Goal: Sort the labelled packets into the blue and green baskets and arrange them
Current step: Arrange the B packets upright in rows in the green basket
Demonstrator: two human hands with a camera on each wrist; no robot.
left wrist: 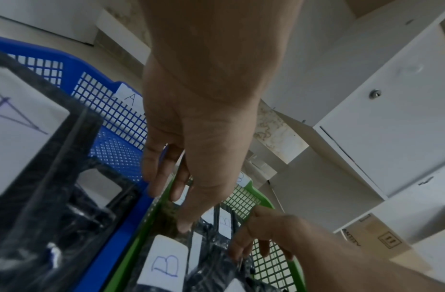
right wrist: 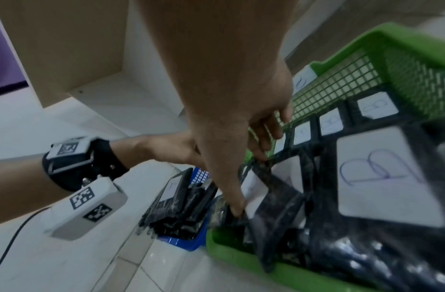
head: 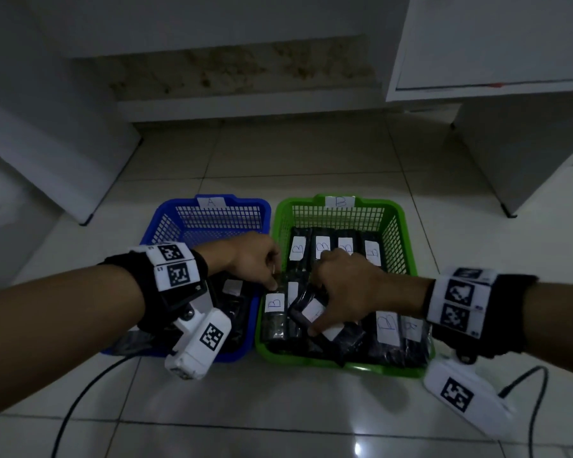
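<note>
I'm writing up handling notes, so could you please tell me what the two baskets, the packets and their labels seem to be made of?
Blue basket and green basket: moulded rigid plastic, judging by the uniform colour and the lattice walls. Packets in the green basket: dark contents in thin glossy plastic film, which crinkles and glints; the contents cannot be told. Labels: matte white paper or sticker, with a handwritten B.
</note>
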